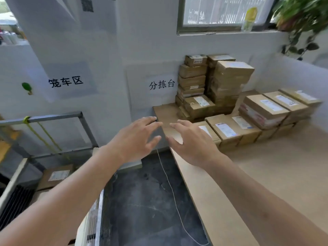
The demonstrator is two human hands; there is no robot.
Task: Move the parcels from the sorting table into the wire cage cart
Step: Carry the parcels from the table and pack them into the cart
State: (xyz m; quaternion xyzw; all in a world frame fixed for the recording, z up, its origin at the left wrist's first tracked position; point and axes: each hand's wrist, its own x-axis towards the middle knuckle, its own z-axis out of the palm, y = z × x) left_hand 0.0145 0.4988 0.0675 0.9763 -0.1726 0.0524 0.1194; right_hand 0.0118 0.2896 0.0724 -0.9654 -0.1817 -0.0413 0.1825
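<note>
right now both hands are held out in the air with fingers spread and nothing in them: the left hand (136, 139) hangs over the dark floor (150, 192) just off the table's corner, and the right hand (191, 142) hovers above the near edge of the table (266, 174), the two thumbs close together but apart. just past the right hand's fingertips lies a row of flat parcels (229, 130) with white labels facing up, the nearest one partly hidden behind the fingers. farther beyond that hand, against the wall, stands a tall stack of parcels (213, 86), and out to its right side runs another row of labelled boxes (276, 107). to the left of the left hand is the cage cart (58, 119), its grey frame tied with a yellow-green cord, and one parcel (56, 175) lies down inside it, below that forearm. a white string (170, 183) trails across the floor beneath the hands.
</note>
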